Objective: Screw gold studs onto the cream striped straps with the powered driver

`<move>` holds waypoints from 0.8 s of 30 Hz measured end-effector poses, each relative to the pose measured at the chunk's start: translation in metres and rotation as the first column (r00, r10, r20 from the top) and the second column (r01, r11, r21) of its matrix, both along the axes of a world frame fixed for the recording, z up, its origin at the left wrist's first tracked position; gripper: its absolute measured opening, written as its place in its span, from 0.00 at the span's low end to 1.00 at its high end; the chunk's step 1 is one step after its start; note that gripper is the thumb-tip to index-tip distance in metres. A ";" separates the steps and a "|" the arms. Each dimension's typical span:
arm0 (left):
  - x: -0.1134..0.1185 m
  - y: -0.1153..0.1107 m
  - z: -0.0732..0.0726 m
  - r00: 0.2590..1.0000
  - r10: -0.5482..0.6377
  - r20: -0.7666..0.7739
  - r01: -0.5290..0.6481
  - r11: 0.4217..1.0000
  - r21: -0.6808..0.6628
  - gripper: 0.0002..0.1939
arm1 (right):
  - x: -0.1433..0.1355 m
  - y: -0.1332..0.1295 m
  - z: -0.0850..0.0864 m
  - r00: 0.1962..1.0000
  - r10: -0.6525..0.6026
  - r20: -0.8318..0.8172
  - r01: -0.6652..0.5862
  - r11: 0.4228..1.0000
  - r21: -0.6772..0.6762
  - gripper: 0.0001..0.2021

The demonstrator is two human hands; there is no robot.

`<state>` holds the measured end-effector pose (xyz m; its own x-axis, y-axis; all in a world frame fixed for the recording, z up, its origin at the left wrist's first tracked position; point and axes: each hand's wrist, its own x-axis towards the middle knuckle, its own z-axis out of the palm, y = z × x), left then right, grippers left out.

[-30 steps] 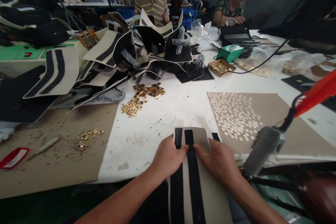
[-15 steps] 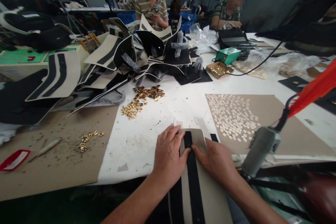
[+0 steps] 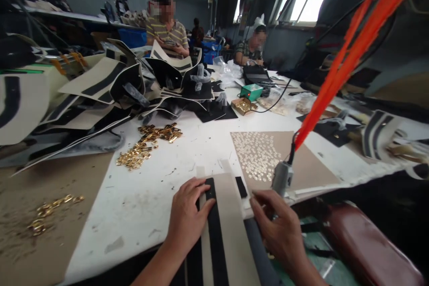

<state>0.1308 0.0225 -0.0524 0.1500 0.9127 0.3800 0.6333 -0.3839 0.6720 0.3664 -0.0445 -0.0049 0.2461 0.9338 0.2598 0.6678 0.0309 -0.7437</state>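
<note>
My left hand (image 3: 189, 216) grips the top of a long beige panel (image 3: 231, 232) with black strips, at the table's front edge. Its thumb lies on one black strip (image 3: 214, 223) and its fingers bend over the left side. My right hand (image 3: 279, 225) is off the panel, just to its right. Its fingers are loosely curled, with a gap behind the thumb, and I see nothing in them. Beyond it hangs a grey power tool (image 3: 282, 178) on an orange cord (image 3: 330, 89). Small pale washer-like rings (image 3: 258, 154) lie on brown board nearby.
Gold metal fittings (image 3: 134, 154) lie left of centre, with more gold pieces (image 3: 50, 212) on the left board. Stacked beige-and-black panels (image 3: 97, 80) fill the back left. A green box (image 3: 251, 92) stands farther back. Two people (image 3: 169, 31) sit across the table.
My right hand has let go of the panel and moved right of it. My left hand keeps its hold. The view has turned right and tipped up.
</note>
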 end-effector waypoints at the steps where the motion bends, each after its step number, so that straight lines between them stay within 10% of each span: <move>1: -0.001 0.001 -0.002 1.000 -0.007 0.002 0.007 1.000 0.013 0.12 | 0.017 -0.007 0.002 0.996 -0.090 -0.011 0.090 0.996 0.004 0.14; 5: -0.003 0.007 -0.009 1.000 -0.028 -0.008 0.029 0.998 0.058 0.10 | 0.096 -0.007 -0.003 0.945 -0.326 0.016 0.327 0.945 -0.028 0.18; 9: -0.004 0.010 -0.011 0.999 -0.028 -0.017 0.029 0.997 0.072 0.11 | 0.152 0.026 -0.023 0.966 -0.174 0.191 0.197 0.974 -0.108 0.20; 18: -0.004 0.010 -0.013 0.999 -0.036 -0.010 0.036 0.997 0.066 0.11 | 0.168 0.035 -0.026 0.932 0.107 0.347 -0.015 0.966 -0.257 0.16; 24: 0.000 0.001 -0.001 1.000 -0.017 -0.004 0.017 1.000 0.025 0.11 | 0.176 0.024 -0.031 0.718 0.143 0.681 0.032 0.971 -0.238 0.16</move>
<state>0.1306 0.0237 -0.0536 0.1672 0.9002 0.4021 0.6289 -0.4114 0.6597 0.5426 -0.0204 -0.0360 0.0263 0.9918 0.1251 0.9976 -0.0180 -0.0670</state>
